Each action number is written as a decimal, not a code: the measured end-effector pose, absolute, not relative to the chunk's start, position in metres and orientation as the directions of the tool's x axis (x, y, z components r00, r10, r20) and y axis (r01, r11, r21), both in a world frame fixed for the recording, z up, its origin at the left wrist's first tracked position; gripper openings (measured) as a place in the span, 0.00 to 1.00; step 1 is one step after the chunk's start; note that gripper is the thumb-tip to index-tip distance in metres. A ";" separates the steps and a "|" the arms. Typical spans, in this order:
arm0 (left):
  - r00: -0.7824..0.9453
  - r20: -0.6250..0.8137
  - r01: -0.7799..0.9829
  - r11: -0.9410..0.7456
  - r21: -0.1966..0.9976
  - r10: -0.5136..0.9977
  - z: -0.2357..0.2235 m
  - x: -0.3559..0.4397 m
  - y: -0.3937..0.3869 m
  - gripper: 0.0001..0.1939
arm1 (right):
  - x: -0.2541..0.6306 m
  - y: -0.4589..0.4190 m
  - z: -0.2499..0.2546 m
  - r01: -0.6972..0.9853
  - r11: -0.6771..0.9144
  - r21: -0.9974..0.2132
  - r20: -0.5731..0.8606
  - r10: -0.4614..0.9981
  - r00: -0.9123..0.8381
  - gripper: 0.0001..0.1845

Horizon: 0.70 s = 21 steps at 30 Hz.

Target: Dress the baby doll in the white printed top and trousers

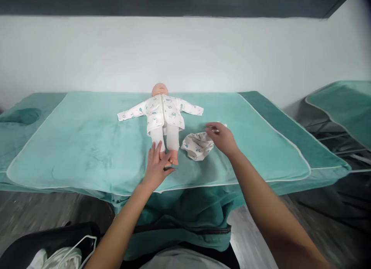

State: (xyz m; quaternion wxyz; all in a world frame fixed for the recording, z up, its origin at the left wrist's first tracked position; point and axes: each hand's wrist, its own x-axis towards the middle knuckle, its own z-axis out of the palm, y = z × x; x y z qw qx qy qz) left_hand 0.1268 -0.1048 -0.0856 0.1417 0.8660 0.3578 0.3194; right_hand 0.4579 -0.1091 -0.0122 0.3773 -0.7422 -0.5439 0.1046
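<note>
A baby doll [160, 89] lies on its back, dressed in a white printed jacket [153, 108] and white trousers [173, 137]. My left hand [156, 166] is at the doll's lower legs and bare feet, fingers spread and holding nothing. To the right of the feet sits a crumpled white printed cloth garment [198, 146]; its exact kind is unclear. My right hand [222, 137] hovers at its upper right edge, fingers stretched out and slightly apart. A bit of white cloth shows behind that hand, and whether the fingertips touch the garment is hard to see.
A green padded mat [87, 145] with white piping covers the bed, against a white wall [185, 52]. A black chair [52, 242] with white cloth and a cord stands at lower left. Another green-covered bed [344, 103] is at right. A dark panel [174, 4] runs overhead.
</note>
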 end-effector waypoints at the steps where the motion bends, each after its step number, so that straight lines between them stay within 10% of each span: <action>1: 0.552 0.464 0.532 -0.721 0.445 0.693 -0.084 0.129 -0.102 0.35 | 0.467 -0.103 -0.015 0.771 -0.139 -0.621 0.336 0.842 0.422 0.21; 4: 0.564 0.482 0.535 -0.741 0.406 0.670 -0.079 0.133 -0.087 0.28 | 0.494 -0.090 -0.024 0.808 -0.257 -0.530 0.381 0.779 0.498 0.28; 10: 0.559 0.500 0.527 -0.749 0.401 0.661 -0.077 0.136 -0.060 0.28 | 0.528 -0.097 -0.032 0.497 -0.334 -0.801 -0.029 0.850 0.525 0.32; 21: 0.570 0.465 0.451 -0.731 0.512 0.677 -0.084 0.115 -0.077 0.35 | 0.548 -0.103 -0.034 0.503 -0.483 -0.717 -0.057 0.760 0.647 0.18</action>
